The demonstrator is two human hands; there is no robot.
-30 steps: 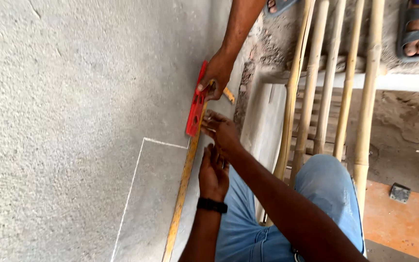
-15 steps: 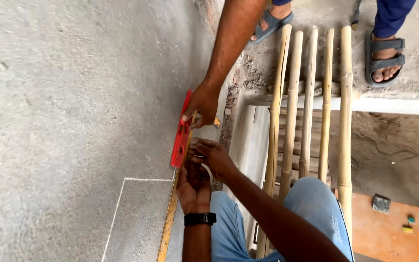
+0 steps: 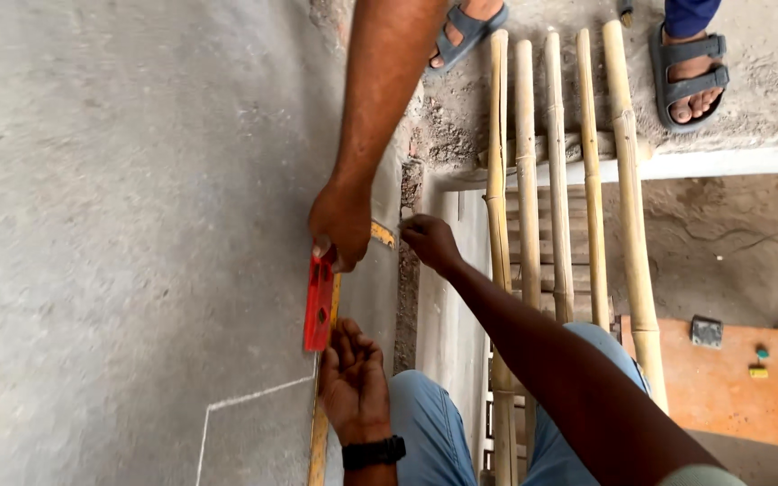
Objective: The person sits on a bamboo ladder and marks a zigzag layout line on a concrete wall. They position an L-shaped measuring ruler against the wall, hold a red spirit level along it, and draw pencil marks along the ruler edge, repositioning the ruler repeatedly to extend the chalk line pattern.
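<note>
1. Red spirit level [image 3: 320, 302] lies flat against the grey plastered wall [image 3: 119, 225], its long axis running near to far alongside a yellow wooden straightedge [image 3: 321, 432] that continues toward us beneath it.
2. Our left hand [image 3: 354, 382] rests on the straightedge just below the level's near end, palm showing, fingers loosely curled and slightly apart, gripping nothing that we can make out.
3. Our right hand [image 3: 429, 241] reaches to the rough wall edge [image 3: 404, 270] right of the level's far end, fingers bunched together; whether they pinch anything, we cannot tell.
4. A co-worker's hand [image 3: 341, 222] comes down from above and presses on the level's far end, fingers closed over it.
5. Of our two hands, the left is nearer the level, which lies directly ahead of its fingertips.
6. A white chalk line [image 3: 254, 396] marks a corner on the wall to the left; bamboo poles [image 3: 558, 180] stand to the right, and sandalled feet [image 3: 691, 67] show at the far edge.
</note>
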